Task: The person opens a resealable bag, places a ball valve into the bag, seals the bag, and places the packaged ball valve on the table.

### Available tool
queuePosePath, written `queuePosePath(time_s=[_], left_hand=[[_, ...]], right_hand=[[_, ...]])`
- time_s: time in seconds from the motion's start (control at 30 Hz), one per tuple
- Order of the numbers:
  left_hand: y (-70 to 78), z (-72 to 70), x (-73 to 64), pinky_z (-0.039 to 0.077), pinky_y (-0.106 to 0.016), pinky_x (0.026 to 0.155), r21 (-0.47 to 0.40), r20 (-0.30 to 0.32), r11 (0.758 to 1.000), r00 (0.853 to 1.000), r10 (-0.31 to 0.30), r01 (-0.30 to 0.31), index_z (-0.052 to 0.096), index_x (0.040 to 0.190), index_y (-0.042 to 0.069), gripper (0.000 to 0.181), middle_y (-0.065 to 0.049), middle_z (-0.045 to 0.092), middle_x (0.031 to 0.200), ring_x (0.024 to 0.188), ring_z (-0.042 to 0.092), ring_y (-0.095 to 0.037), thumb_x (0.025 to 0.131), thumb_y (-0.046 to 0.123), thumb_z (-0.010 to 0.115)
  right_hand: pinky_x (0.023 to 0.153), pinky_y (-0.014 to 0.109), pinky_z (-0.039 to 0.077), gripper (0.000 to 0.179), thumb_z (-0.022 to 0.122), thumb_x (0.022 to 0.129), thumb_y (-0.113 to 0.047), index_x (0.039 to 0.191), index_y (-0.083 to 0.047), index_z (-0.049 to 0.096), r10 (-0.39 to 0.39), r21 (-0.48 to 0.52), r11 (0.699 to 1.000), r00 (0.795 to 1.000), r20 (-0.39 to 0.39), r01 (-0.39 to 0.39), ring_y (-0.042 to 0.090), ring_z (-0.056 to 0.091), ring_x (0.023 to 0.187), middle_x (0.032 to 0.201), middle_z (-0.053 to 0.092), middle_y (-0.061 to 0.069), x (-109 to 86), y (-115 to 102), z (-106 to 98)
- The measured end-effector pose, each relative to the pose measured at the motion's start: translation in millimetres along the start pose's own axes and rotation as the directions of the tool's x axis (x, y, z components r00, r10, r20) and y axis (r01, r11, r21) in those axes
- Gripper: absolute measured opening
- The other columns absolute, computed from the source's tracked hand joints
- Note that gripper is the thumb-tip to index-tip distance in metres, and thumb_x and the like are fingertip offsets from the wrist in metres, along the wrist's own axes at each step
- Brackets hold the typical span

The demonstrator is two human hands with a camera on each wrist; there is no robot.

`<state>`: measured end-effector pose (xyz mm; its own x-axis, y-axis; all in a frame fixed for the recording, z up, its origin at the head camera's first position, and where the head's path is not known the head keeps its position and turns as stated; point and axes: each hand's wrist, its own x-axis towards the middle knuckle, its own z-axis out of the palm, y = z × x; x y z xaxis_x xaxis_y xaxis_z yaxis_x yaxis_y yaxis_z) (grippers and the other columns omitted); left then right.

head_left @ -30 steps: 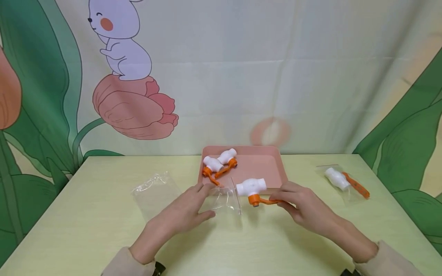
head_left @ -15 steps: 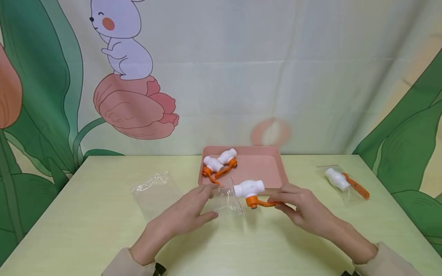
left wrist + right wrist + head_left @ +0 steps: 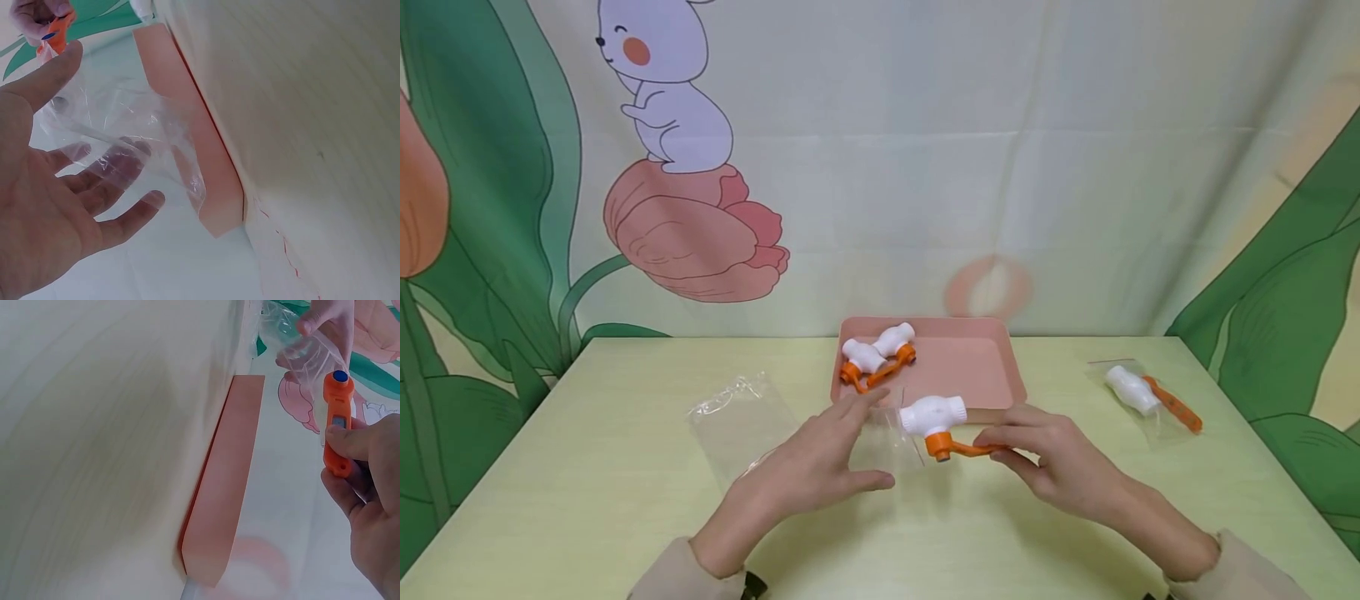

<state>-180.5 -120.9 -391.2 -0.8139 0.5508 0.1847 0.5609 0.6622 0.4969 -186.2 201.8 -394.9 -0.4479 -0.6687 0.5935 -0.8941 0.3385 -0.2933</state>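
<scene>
In the head view my right hand (image 3: 1052,458) pinches the orange lever of a white ball valve (image 3: 932,414) between thumb and fingers. The valve is held up in front of the pink tray, its left end at the mouth of a clear plastic bag (image 3: 886,437). My left hand (image 3: 808,462) is at the bag with thumb and fingers spread apart. The left wrist view shows the bag (image 3: 147,125) lying across the left fingers, some of them visible through the film. In the right wrist view the orange lever (image 3: 338,434) sits under the right thumb.
A pink tray (image 3: 970,367) stands at the back, with two ball valves (image 3: 865,357) at its left. A flat clear bag (image 3: 737,421) lies on the table at left. At right lies a bag with a white valve body (image 3: 1131,389) and a separate-looking orange lever (image 3: 1176,406).
The ball valve has moved slightly left and down toward the bag, with the right hand. My left hand has shifted right, its thumb and fingers spreading wider.
</scene>
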Motion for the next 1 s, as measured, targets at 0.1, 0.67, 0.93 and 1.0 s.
queuePosePath(time_s=[0.1,0.67,0.93,1.0], left_hand=[[0.9,0.3,0.4,0.052,-0.044,0.096,0.034,-0.01,0.999,1.0,0.028,-0.027,0.035,0.157,0.012,0.093,-0.009,0.055,0.136,0.112,0.062,-0.026,0.084,0.04,0.086],[5.9,3.1,-0.8,0.052,-0.04,0.098,0.032,0.019,0.997,0.998,0.063,-0.064,0.042,0.152,0.01,0.081,-0.005,0.056,0.134,0.115,0.061,-0.02,0.089,0.039,0.082],[6.9,5.8,0.6,0.051,-0.039,0.099,0.05,0.013,0.995,0.996,0.086,-0.087,0.043,0.15,0.006,0.08,-0.006,0.055,0.136,0.114,0.058,-0.02,0.089,0.037,0.083],[6.8,6.5,0.9,0.049,-0.04,0.102,0.054,0.011,0.994,0.996,0.091,-0.092,0.043,0.15,0.005,0.08,-0.007,0.055,0.138,0.117,0.057,-0.021,0.089,0.037,0.083]], right_hand=[[0.07,0.015,0.049,0.037,0.052,0.106,-0.037,0.104,-0.01,0.077,0.001,-0.012,1.0,1.0,0.022,-0.001,0.005,0.06,0.083,0.1,0.068,-0.009,0.6,-2,0],[0.076,0.016,0.051,0.037,0.085,0.076,0.01,0.107,-0.009,0.076,-0.057,-0.073,0.995,0.997,0.049,0.061,0.009,0.06,0.085,0.099,0.068,-0.006,4.3,-9,4],[0.077,0.015,0.049,0.019,0.078,0.09,0.0,0.107,-0.008,0.076,-0.08,-0.046,0.995,0.995,0.061,0.083,0.009,0.059,0.088,0.097,0.067,-0.006,6.3,-10,7],[0.077,0.015,0.049,0.012,0.073,0.096,-0.007,0.108,-0.008,0.076,-0.081,-0.036,0.996,0.995,0.063,0.084,0.008,0.059,0.087,0.097,0.067,-0.005,6.8,-10,8]])
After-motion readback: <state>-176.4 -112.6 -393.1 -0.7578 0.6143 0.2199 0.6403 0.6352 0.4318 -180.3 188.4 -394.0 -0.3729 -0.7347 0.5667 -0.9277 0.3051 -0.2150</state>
